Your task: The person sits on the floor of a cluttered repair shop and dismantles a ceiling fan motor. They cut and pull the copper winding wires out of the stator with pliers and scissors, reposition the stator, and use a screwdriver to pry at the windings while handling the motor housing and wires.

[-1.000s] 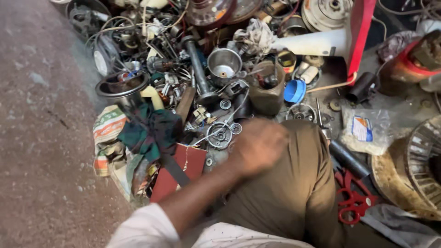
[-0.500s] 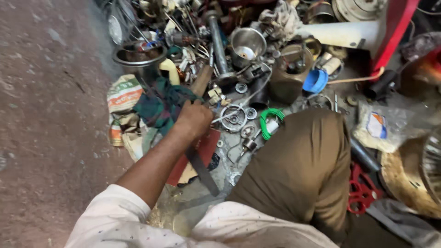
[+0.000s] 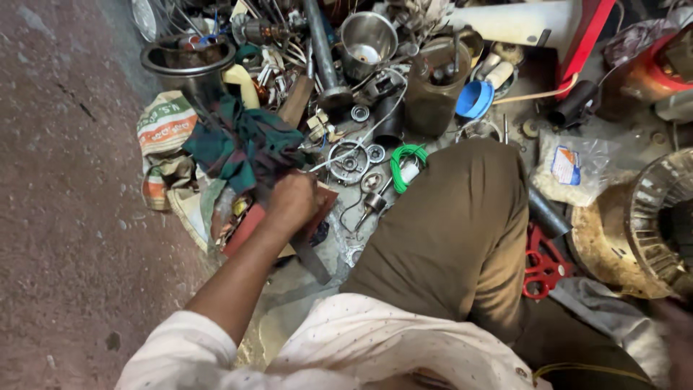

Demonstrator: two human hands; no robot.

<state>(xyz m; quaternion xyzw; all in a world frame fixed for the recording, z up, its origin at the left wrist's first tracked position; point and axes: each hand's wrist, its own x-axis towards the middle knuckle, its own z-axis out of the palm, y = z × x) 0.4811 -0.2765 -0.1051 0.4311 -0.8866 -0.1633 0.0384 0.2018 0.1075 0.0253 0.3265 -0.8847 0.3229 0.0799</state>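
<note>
We see 1 hand at work: the left hand (image 3: 292,202) is down in the clutter on the floor, fist clenched, knuckles up. It sits right at the edge of a dark green cloth (image 3: 238,144) and over a flat red board (image 3: 249,224). A dark flat bar (image 3: 314,256) runs out from under the fist toward the knee, and the hand looks closed on it, though the fingers themselves are hidden from us. The right hand is out of view. Just beside the fist lie a round metal ring part (image 3: 349,161) and a green wire coil (image 3: 406,162); a steel cup (image 3: 368,40) stands farther up the pile.

Our worry: the heap is loose, so pulling the bar free could drag the cloth and scatter small parts, and sharp metal edges lie close to bare knuckles.
</note>
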